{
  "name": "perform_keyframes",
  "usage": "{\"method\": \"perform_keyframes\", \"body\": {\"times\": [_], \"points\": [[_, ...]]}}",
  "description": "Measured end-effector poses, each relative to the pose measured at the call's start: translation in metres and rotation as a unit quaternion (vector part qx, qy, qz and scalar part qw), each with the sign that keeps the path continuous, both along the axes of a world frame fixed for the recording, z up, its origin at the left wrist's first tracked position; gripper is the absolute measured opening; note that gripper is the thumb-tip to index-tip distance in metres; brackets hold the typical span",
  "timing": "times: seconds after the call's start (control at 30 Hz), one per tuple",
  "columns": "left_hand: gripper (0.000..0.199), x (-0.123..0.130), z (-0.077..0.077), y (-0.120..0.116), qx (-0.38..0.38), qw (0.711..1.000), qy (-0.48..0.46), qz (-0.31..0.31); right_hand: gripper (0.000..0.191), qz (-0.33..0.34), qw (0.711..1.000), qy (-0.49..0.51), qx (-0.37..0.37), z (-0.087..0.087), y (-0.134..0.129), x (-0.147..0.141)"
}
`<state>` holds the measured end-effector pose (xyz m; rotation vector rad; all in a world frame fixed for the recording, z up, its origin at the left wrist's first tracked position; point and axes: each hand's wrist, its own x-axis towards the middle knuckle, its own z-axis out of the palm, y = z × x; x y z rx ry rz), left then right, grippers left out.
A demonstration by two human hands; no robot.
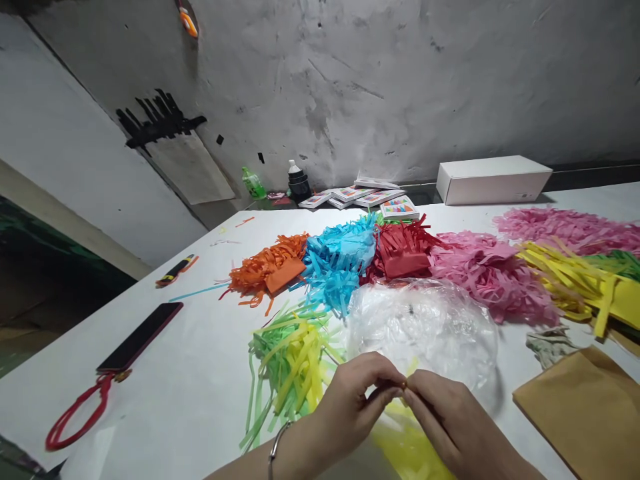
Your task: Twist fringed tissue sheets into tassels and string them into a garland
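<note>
My left hand (355, 400) and my right hand (450, 413) meet at the front of the table, thumb and fingertips pinched together. A tiny golden-brown bit (404, 385) shows between the fingertips. Blurred yellow tissue paper (410, 447), seemingly a fringed tassel, hangs from the pinch and passes below my hands; its gripped end is mostly hidden. Just beyond lies a crumpled clear plastic bag (425, 327). To the left of my left hand rests a pile of green and yellow paper fringe (290, 363).
Orange (273, 267), blue (340, 253), red (405, 250) and pink fringe (490, 273) line the table's middle. Yellow strips (570, 280) and a brown paper envelope (585, 413) lie right. A phone (140, 337) and cutter (175, 270) lie left. A white box (493, 180) stands behind.
</note>
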<state>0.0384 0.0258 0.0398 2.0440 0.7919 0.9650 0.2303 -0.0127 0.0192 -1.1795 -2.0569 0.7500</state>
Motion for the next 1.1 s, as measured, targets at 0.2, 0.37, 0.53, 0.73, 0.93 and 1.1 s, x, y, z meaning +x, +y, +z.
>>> {"method": "perform_keyframes", "body": {"times": [0.2, 0.37, 0.53, 0.73, 0.93, 1.1], "points": [[0.001, 0.0, -0.005, -0.001, -0.143, 0.987, -0.04, 0.054, 0.03, 0.015, 0.999, 0.028, -0.031, -0.002, 0.003, 0.001], [0.014, 0.002, -0.007, 0.001, -0.313, 0.941, -0.125, 0.028, 0.029, 0.021, 1.0, 0.021, -0.009, -0.002, 0.003, 0.0], [0.019, -0.001, -0.009, 0.003, -0.358, 0.926, -0.121, -0.005, 0.031, 0.017, 0.999, -0.007, -0.041, -0.002, 0.002, 0.0], [0.01, -0.004, -0.009, -0.001, -0.201, 0.979, 0.01, 0.012, 0.022, 0.021, 0.999, -0.031, 0.033, -0.015, 0.001, -0.001], [0.011, -0.016, 0.009, -0.008, -0.091, 0.995, 0.047, 0.012, 0.034, 0.026, 0.991, -0.053, 0.124, -0.018, 0.0, -0.008], [0.01, -0.031, 0.006, -0.017, -0.201, 0.979, 0.022, -0.023, 0.028, 0.047, 0.991, -0.045, 0.117, -0.021, -0.004, -0.019]]}}
